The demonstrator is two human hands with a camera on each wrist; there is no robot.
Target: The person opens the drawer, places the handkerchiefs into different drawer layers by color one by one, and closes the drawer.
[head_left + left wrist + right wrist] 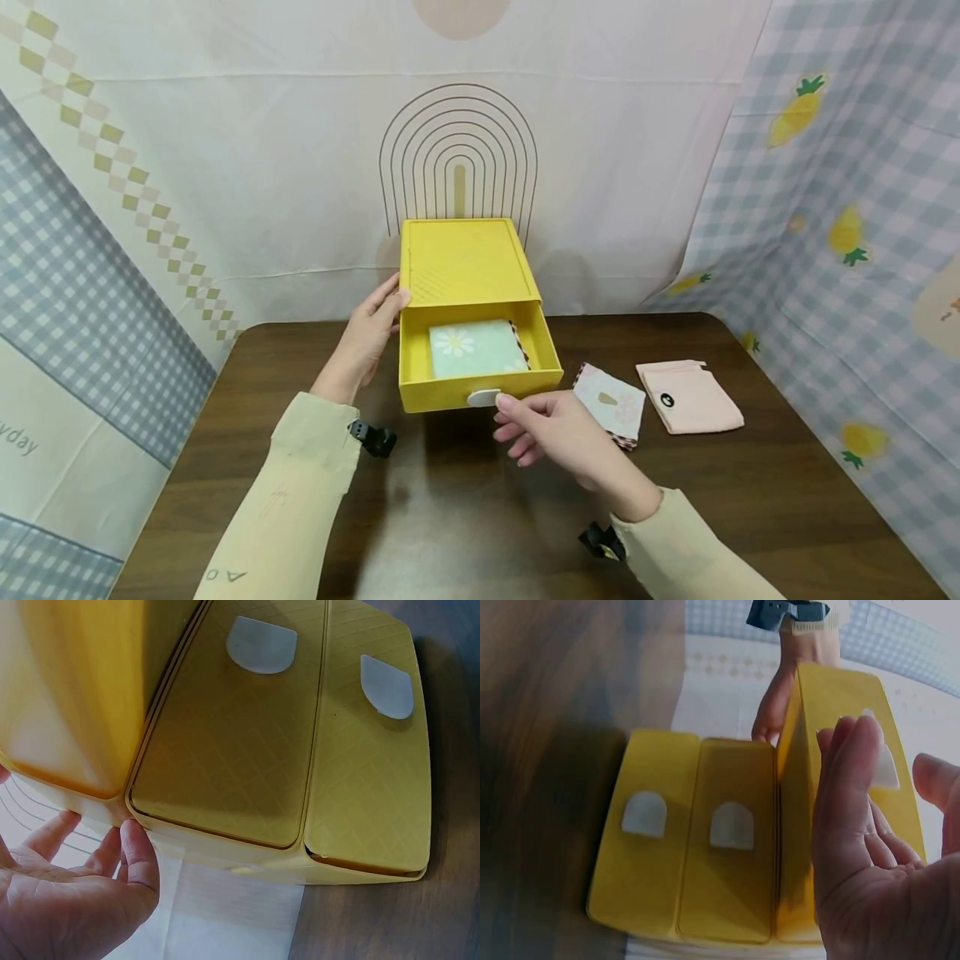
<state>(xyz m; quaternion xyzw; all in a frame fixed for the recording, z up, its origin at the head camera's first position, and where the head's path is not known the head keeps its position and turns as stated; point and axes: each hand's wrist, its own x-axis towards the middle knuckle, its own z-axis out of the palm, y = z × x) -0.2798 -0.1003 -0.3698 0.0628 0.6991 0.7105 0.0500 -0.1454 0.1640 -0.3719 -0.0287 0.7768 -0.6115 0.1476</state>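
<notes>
A yellow drawer cabinet (468, 258) stands on the table with its top drawer (553, 354) pulled out. Inside lies a folded mint cloth (476, 350) with a daisy print. My left hand (367, 333) rests at the cabinet's left side, thumb at the top edge; in the left wrist view its fingertips (137, 847) touch the side wall. By the drawer's white handle tab (482, 397) is my right hand (551, 429). The right wrist view shows a gap between its thumb and loosely bent fingers (847, 787), which partly hide the tab.
Two lower drawers (225, 742) (367, 765) with white tabs are closed. Right of the cabinet lie a folded pale cloth (611, 404) with a checked edge and a folded pink cloth (693, 398). Printed curtains (600, 167) surround the brown table (750, 500).
</notes>
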